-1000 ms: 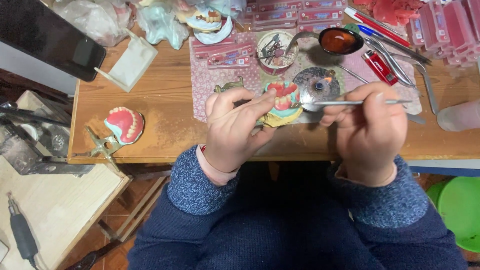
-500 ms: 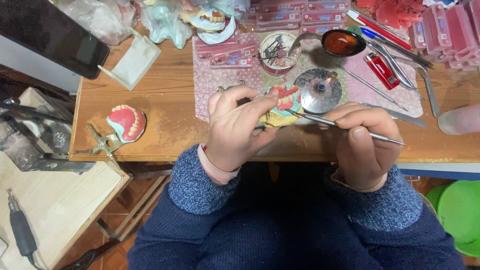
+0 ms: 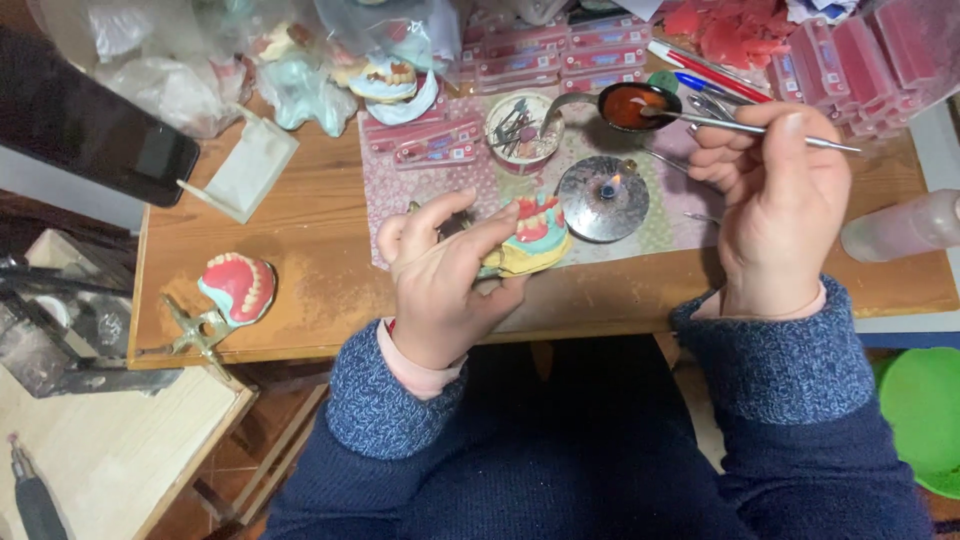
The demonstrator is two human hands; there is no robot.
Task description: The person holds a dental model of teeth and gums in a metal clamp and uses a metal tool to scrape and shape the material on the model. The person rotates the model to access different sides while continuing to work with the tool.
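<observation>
My left hand (image 3: 450,280) grips a denture model (image 3: 532,238) with white teeth, pink gums and a yellow-green base, held just above the wooden table's front edge. My right hand (image 3: 775,195) holds a thin metal tool (image 3: 745,127) and has its tip dipped in a spoon of dark red wax (image 3: 630,105) at the back. Between the hands stands a round metal burner (image 3: 602,197) with a small flame.
A second denture on a metal articulator (image 3: 225,300) sits at the table's left. A small bowl of burs (image 3: 520,125), pink wax boxes (image 3: 860,60), pens (image 3: 700,70), plastic bags (image 3: 170,80), a dark phone (image 3: 95,135) and a clear bottle (image 3: 905,225) crowd the table (image 3: 320,240).
My right hand has lifted away from the denture model and moved up and right, bringing the tool's tip into the wax spoon. My left hand has kept hold of the model.
</observation>
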